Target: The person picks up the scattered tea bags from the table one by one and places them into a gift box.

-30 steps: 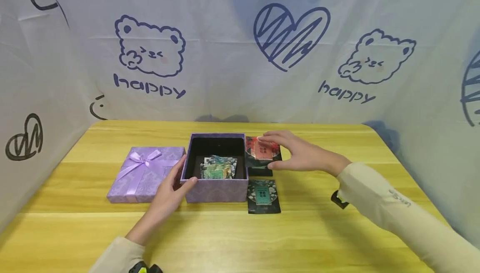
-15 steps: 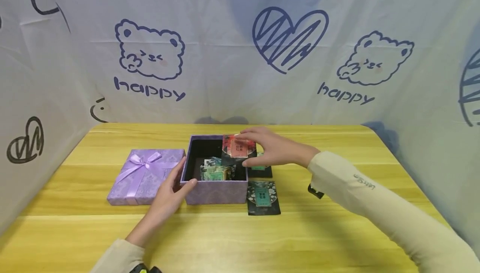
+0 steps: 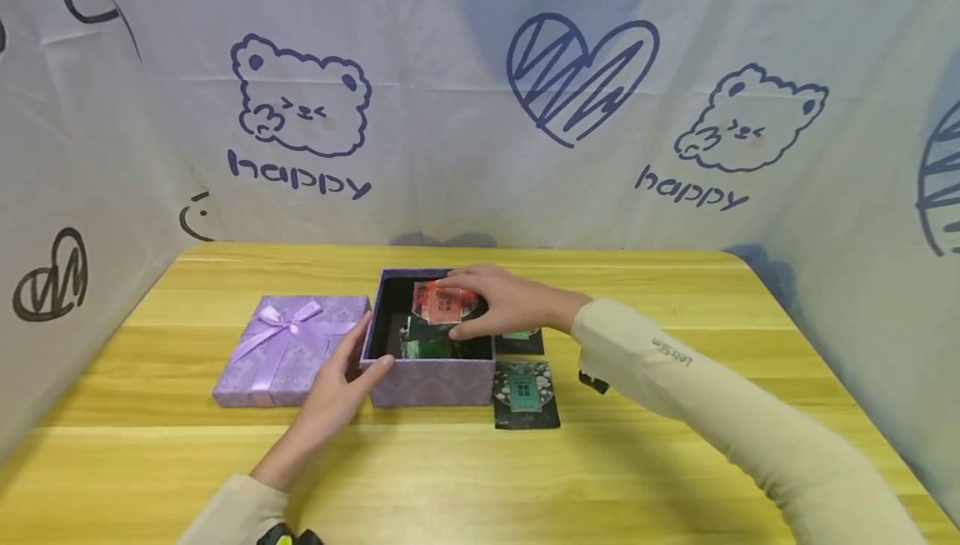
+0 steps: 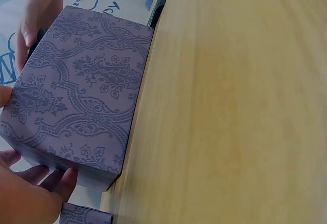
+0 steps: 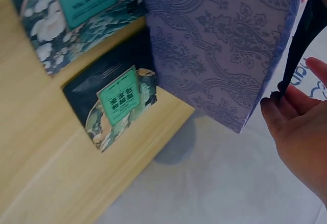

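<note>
A purple patterned gift box stands without its lid on the table, black inside. My left hand holds it at the front left corner; in the left wrist view the fingers press its side. My right hand pinches a red and black tea sachet over the box opening. Seen edge-on in the right wrist view, that sachet hangs from the fingertips beside the box wall. Below it, green-labelled sachets lie inside the box, partly hidden.
The purple lid with a ribbon bow lies left of the box. Right of the box are two dark sachets with green labels, a front one and a back one. A printed white cloth hangs behind the wooden table.
My right hand has carried the red and black sachet leftward from the table beside the box to over its opening, uncovering the back green-labelled sachet. The left hand has stayed on the box.
</note>
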The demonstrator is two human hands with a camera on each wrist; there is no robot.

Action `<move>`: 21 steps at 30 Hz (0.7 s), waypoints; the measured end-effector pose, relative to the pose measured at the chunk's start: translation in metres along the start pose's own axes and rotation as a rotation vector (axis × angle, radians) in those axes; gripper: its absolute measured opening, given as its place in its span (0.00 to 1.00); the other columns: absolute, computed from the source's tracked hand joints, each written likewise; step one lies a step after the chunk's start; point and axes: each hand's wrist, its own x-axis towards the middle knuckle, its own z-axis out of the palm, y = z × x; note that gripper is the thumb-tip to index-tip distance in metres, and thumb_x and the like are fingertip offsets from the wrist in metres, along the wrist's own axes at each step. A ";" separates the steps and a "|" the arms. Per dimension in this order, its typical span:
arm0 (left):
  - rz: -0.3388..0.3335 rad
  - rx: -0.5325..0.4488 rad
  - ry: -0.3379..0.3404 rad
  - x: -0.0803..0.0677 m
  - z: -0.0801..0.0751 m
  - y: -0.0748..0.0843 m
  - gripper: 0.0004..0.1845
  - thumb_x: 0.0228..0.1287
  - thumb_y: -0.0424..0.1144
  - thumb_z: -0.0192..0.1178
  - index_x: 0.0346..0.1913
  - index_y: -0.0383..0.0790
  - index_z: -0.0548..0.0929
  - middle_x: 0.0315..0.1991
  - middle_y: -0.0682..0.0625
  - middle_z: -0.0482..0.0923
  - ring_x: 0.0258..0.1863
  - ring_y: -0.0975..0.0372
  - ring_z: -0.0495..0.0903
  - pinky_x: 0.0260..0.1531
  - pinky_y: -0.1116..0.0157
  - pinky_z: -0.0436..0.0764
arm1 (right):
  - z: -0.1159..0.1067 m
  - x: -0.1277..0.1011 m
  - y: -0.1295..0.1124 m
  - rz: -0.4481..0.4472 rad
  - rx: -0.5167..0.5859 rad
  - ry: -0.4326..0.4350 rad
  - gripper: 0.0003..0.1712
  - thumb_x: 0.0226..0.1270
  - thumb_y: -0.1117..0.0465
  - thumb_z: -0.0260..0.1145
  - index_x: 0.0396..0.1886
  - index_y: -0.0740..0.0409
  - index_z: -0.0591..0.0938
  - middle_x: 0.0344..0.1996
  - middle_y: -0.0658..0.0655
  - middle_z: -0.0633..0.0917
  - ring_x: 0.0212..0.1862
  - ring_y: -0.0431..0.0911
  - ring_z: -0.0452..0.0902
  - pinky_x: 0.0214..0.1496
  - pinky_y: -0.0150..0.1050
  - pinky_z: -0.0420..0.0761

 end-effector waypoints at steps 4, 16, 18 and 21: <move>0.015 0.003 0.004 0.000 -0.001 -0.001 0.37 0.69 0.39 0.58 0.75 0.36 0.54 0.68 0.30 0.61 0.60 0.40 0.70 0.59 0.56 0.73 | 0.002 0.009 0.001 0.017 0.022 0.009 0.41 0.64 0.45 0.66 0.73 0.50 0.64 0.71 0.57 0.62 0.71 0.52 0.55 0.69 0.54 0.64; -0.056 -0.017 -0.023 0.001 -0.001 0.001 0.37 0.69 0.36 0.58 0.76 0.38 0.53 0.70 0.34 0.59 0.64 0.44 0.67 0.62 0.56 0.68 | 0.011 0.031 0.004 0.032 0.073 0.001 0.39 0.63 0.48 0.67 0.72 0.52 0.66 0.69 0.57 0.66 0.69 0.52 0.59 0.69 0.52 0.64; -0.055 -0.015 -0.025 0.001 -0.002 0.001 0.38 0.69 0.36 0.58 0.76 0.38 0.52 0.70 0.34 0.59 0.64 0.44 0.67 0.62 0.56 0.68 | 0.012 0.032 0.005 0.031 0.067 0.003 0.39 0.64 0.47 0.66 0.72 0.52 0.66 0.69 0.58 0.66 0.69 0.52 0.60 0.69 0.52 0.64; -0.054 -0.010 -0.031 0.001 -0.002 0.001 0.37 0.70 0.37 0.58 0.76 0.39 0.52 0.71 0.34 0.58 0.65 0.43 0.66 0.62 0.55 0.67 | 0.014 0.034 0.006 0.024 0.048 0.001 0.40 0.64 0.46 0.65 0.72 0.54 0.65 0.69 0.58 0.66 0.69 0.52 0.60 0.69 0.52 0.64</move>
